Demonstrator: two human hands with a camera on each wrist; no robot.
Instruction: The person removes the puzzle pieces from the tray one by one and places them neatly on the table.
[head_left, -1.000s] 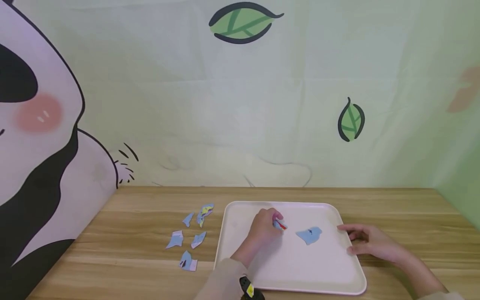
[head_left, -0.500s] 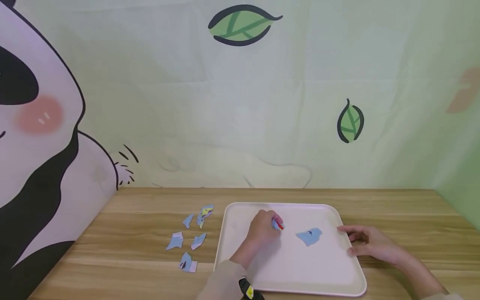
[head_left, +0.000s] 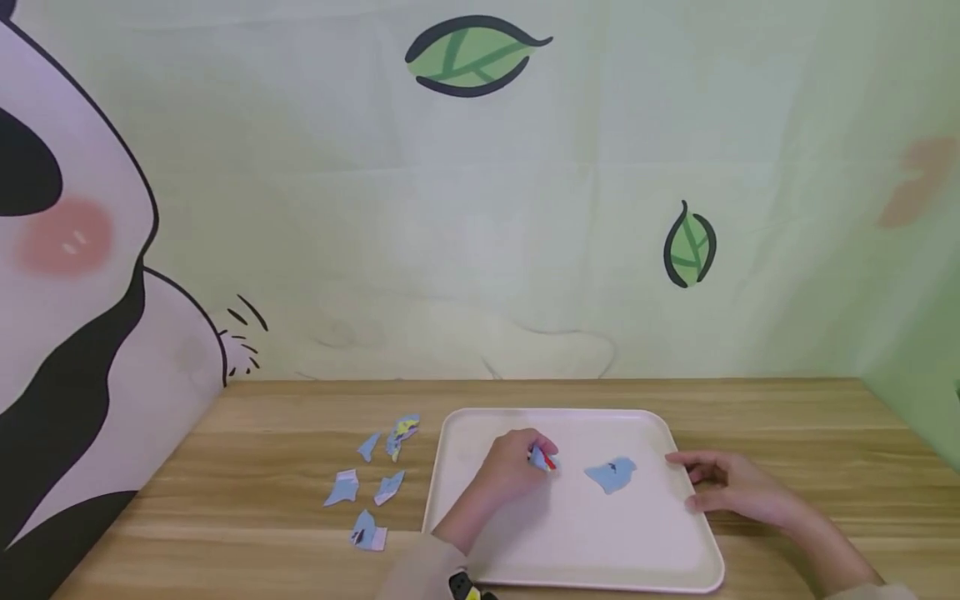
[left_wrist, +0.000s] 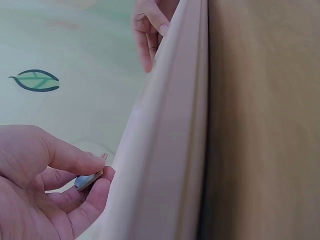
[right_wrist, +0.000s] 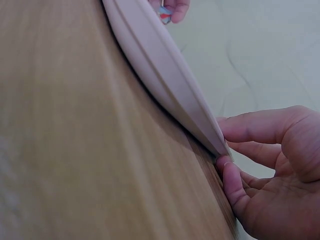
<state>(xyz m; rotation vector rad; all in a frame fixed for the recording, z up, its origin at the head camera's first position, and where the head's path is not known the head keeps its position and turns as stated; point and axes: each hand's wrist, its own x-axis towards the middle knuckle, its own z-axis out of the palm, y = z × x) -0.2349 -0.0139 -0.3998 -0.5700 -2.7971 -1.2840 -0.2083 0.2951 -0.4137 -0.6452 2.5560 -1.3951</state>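
My left hand (head_left: pixel 513 462) is over the white tray (head_left: pixel 600 550), pinching a small blue puzzle piece (head_left: pixel 540 458) with red on it between thumb and fingers. The left wrist view shows that piece (left_wrist: pixel 87 181) edge-on, partly covered by the fingertips. Right of it, a blue irregular puzzle piece (head_left: pixel 611 474) with a small dark mark lies flat on the tray. At the tray's right rim, my right hand (head_left: pixel 738 485) holds the edge with thumb and index finger. In the right wrist view the right hand (right_wrist: pixel 285 165) has its fingertips against the tray edge (right_wrist: pixel 180 95).
Several loose puzzle pieces lie on the wooden table left of the tray, among them a blue and yellow one (head_left: pixel 402 435) and a blue and white one (head_left: pixel 367 532). Behind the table (head_left: pixel 247 433) stands a backdrop (head_left: pixel 360 208) printed with leaves and a panda.
The piece in my left hand has turned a little, and that hand has shifted slightly left over the tray. The head view has drifted a bit. My right hand stays at the rim.
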